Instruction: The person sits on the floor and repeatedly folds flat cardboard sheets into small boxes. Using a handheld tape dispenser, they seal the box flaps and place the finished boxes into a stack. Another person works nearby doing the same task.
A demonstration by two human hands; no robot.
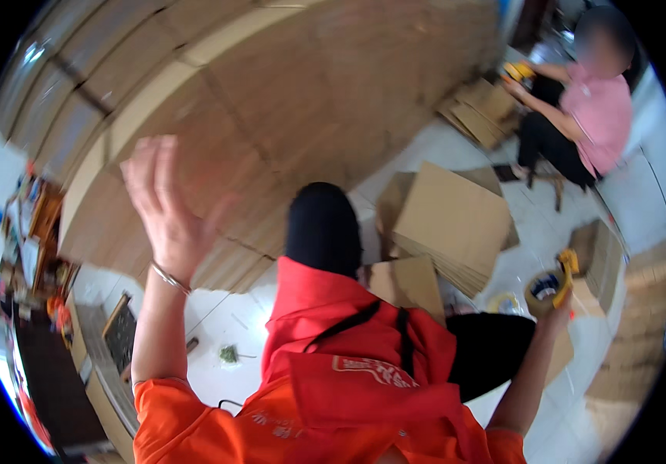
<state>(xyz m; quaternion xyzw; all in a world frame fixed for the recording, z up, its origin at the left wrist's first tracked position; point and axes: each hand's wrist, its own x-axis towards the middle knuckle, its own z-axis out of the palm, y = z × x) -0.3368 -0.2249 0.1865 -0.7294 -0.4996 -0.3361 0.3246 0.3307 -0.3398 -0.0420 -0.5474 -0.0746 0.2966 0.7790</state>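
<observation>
My left hand point(164, 213) is raised in front of the tall cardboard stack point(325, 100), fingers extended and thumb held apart. It is slightly blurred and holds nothing; whether it touches the cardboard I cannot tell. A metal bracelet point(170, 278) circles that wrist. Low on the right, my right hand point(555, 313) grips a yellow tape dispenser point(569, 264) fitted with a wide roll of tape point(545, 289). Between my hands and farther off, a pile of flat cardboard sheets point(453, 220) lies on the floor, nearer the dispenser.
At far right a person in a pink shirt point(599, 112) sits on a low stool, holding a yellow tape dispenser point(518, 71). Smaller cardboard pieces point(483, 116) lie beside them. More cardboard point(626, 348) stands along the right edge. A cluttered shelf point(43, 216) is at left.
</observation>
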